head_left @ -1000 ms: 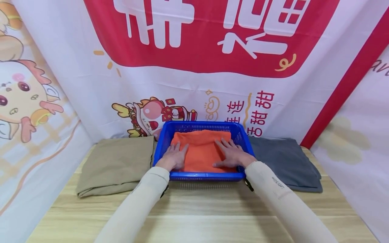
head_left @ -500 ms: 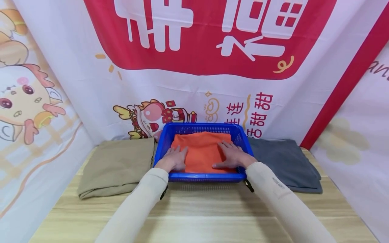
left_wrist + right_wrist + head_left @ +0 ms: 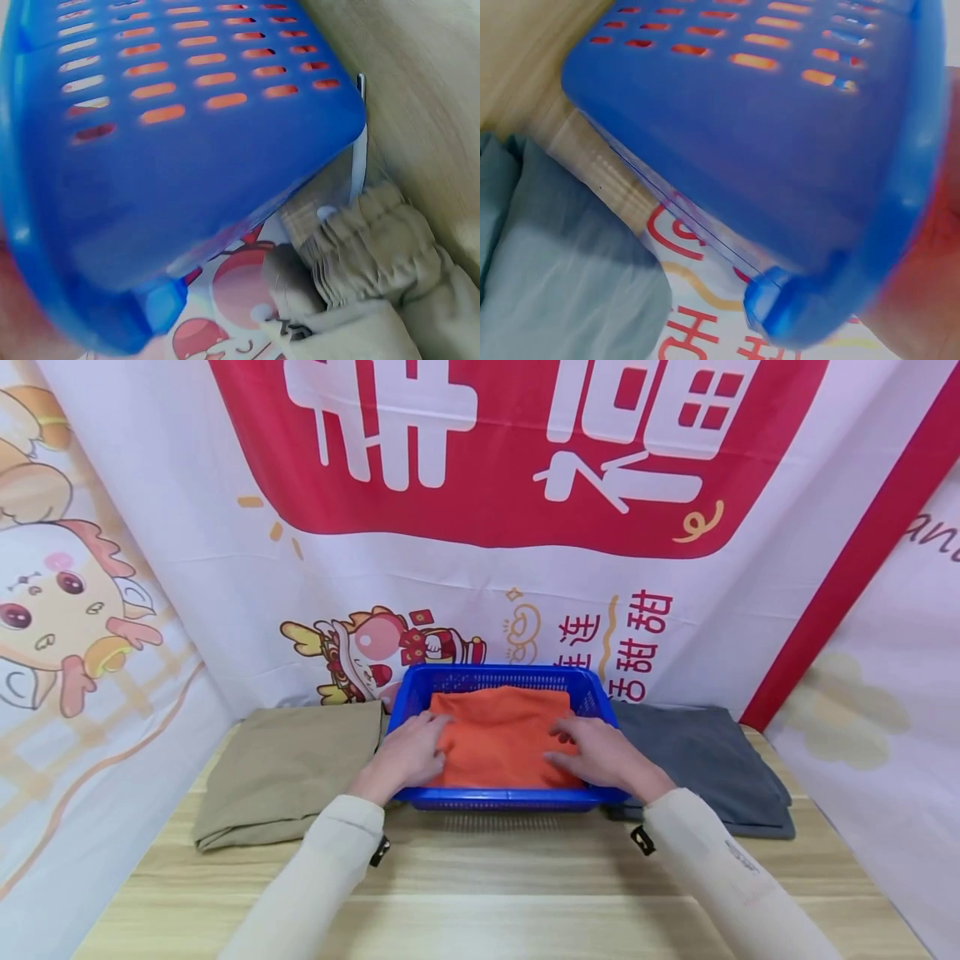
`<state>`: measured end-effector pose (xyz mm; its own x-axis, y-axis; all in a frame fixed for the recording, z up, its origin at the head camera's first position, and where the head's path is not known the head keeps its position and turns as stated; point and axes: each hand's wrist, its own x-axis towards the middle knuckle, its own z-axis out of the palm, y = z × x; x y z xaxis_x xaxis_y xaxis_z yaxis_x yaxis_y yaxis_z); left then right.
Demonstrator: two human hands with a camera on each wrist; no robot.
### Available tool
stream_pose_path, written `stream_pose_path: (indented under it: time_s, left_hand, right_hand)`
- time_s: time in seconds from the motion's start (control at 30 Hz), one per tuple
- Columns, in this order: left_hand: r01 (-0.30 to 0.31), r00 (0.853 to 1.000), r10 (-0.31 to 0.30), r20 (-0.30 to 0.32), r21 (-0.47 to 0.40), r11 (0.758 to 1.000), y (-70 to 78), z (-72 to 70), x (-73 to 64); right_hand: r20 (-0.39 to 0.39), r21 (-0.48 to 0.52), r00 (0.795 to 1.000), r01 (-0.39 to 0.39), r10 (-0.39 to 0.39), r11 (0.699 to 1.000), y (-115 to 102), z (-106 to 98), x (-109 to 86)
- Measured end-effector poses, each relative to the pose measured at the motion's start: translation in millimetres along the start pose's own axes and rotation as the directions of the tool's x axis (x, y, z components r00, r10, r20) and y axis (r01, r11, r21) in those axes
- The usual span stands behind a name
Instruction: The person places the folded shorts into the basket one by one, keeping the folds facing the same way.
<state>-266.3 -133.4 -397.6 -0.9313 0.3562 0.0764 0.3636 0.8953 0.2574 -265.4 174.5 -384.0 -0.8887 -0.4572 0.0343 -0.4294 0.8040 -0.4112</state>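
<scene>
A blue plastic basket (image 3: 501, 796) with slotted walls stands on the wooden table, and a folded orange cloth (image 3: 504, 735) lies inside it. My left hand (image 3: 408, 753) reaches over the basket's left side, its loosely bent fingers at the cloth's left edge. Across from it, my right hand (image 3: 606, 755) comes over the right side with relaxed fingers above the cloth's right edge. Both wrist views look at the outside of the basket wall (image 3: 180, 187); beyond the rim only a blurred part of each hand shows, such as the right hand (image 3: 922, 292).
To the basket's left lies a folded khaki garment (image 3: 292, 772), its gathered waistband (image 3: 375, 251) showing in the left wrist view. A folded dark grey garment (image 3: 705, 768) lies on the right. Behind the table (image 3: 502, 877) hangs a printed curtain (image 3: 450, 560).
Both hands have moved apart and back from lying flat on the orange cloth, the left toward the left side, the right toward the right side. The basket and cloth stay in place.
</scene>
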Motion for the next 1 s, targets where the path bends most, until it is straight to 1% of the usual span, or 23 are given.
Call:
stream_pose_path:
  time_s: [0.07,0.17,0.33,0.47,0.63,0.77,0.83,0.9,0.93,1.0]
  left_hand:
    - [-0.005,0.999,0.005,-0.040,-0.007,1.000,-2.2,-2.0,-5.8]
    - [-0.018,0.996,0.016,-0.092,-0.021,1.000,-4.9,-4.5,-15.1]
    - [-0.059,0.981,0.052,-0.185,-0.030,0.998,-9.9,-8.4,-31.1]
    - [-0.054,0.973,0.040,-0.227,-0.057,0.997,-16.1,-10.7,-45.2]
    - [-0.046,0.961,0.018,-0.275,-0.096,0.994,-25.3,-12.2,-62.5]
    - [-0.033,0.955,-0.003,-0.297,-0.116,0.993,-32.1,-13.2,-74.5]
    - [-0.030,0.953,-0.011,-0.304,-0.130,0.991,-36.3,-13.9,-80.1]
    - [-0.023,0.951,-0.022,-0.309,-0.143,0.989,-41.5,-15.1,-86.2]
    - [-0.018,0.951,-0.031,-0.309,-0.152,0.988,-44.6,-15.8,-89.0]
    - [-0.006,0.949,-0.047,-0.312,-0.166,0.986,-52.1,-16.9,-94.4]
  right_hand:
    - [-0.038,0.009,0.999,0.008,-0.008,1.000,-1.2,-1.1,-7.7]
    - [-0.103,0.000,0.994,0.045,-0.045,0.999,0.2,-0.9,-17.6]
    - [-0.199,-0.006,0.977,0.078,-0.078,0.997,1.4,0.9,-33.8]
    - [-0.238,0.009,0.968,0.081,-0.076,0.997,0.8,2.4,-47.0]
    - [-0.264,-0.013,0.961,0.077,-0.078,0.997,1.0,5.2,-59.3]
    - [-0.291,-0.024,0.953,0.076,-0.080,0.997,0.1,7.3,-68.9]
    - [-0.323,-0.040,0.943,0.074,-0.083,0.996,0.6,8.4,-73.1]
    - [-0.378,-0.068,0.923,0.054,-0.076,0.996,3.5,9.5,-75.1]
    - [-0.410,-0.084,0.910,0.034,-0.065,0.996,5.3,9.7,-75.3]
    - [-0.462,-0.102,0.887,-0.033,-0.018,0.994,10.5,10.3,-75.3]
